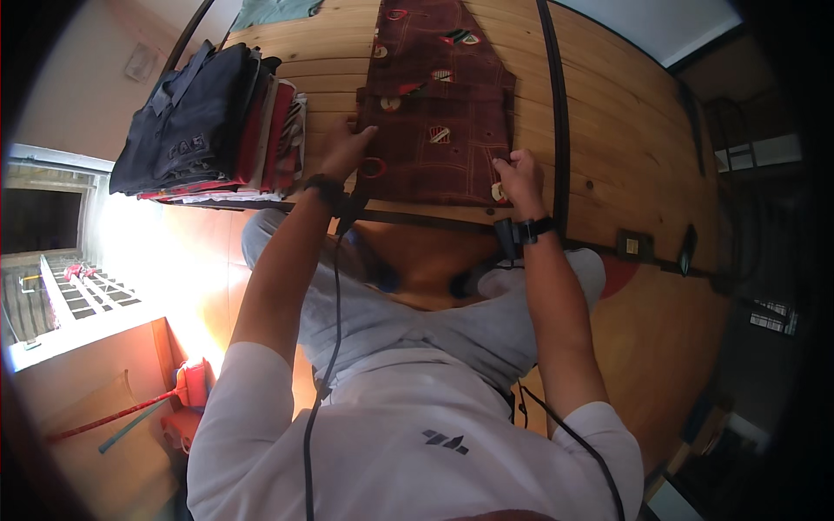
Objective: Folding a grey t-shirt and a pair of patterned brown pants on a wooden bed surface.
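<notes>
A maroon garment point(436, 124) printed with crests and badges lies lengthwise on the wooden table before me. Its near part is folded into layers, and a crosswise edge shows partway up. My left hand point(346, 148) is at its left edge, thumb over the cloth and fingertips partly hidden. On the opposite edge, my right hand point(523, 177) pinches the cloth near the front corner. Both wrists wear black straps with small devices. Left of my left hand stands a stack of folded clothes point(273, 137), topped by a dark collared shirt point(189, 111) bearing lettering.
The wooden table point(612, 124) has dark metal strips and a front edge just above my knees. A pale green cloth point(273, 12) lies at the far left. A dark box-like fitting point(633, 245) sits at the right front edge. Black cables point(335, 325) hang along my body.
</notes>
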`<state>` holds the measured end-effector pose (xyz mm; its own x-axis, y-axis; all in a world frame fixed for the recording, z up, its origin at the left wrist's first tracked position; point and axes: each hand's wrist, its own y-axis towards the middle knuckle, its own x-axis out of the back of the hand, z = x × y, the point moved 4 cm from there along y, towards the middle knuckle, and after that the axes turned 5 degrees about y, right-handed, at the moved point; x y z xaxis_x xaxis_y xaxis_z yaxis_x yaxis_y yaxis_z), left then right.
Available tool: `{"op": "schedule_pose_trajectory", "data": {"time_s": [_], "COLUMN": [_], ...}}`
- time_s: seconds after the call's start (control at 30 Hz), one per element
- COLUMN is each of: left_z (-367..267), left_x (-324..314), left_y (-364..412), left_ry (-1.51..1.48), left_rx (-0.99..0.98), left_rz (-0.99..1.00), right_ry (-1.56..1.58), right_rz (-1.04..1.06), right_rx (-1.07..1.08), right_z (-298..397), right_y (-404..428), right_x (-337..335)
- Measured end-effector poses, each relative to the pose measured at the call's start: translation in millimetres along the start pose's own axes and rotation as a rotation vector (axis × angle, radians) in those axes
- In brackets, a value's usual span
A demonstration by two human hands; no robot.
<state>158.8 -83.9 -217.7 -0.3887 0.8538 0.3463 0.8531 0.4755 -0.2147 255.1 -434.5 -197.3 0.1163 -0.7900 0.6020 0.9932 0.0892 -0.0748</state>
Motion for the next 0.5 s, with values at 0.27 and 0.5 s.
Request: {"op": "schedule_pose_trajectory", "data": {"time_s": [0.27,0.5], "left_z": [-20.7,-38.0], "left_x": [18.0,6.2], "left_y": [50.0,56.4], "left_ry": [0.321,0.395], "left_rx": [-0.071,-0.054], "left_rz": [-0.239,-0.313], "right_ry": [0.129,0.284], "right_rz": [0.185,0.11], "right_rx": [-0.126,-0.356], "right_z": [17.1,-3.6], "right_y": [3.9,-0.1], "right_x": [-12.4,-6.5]}}
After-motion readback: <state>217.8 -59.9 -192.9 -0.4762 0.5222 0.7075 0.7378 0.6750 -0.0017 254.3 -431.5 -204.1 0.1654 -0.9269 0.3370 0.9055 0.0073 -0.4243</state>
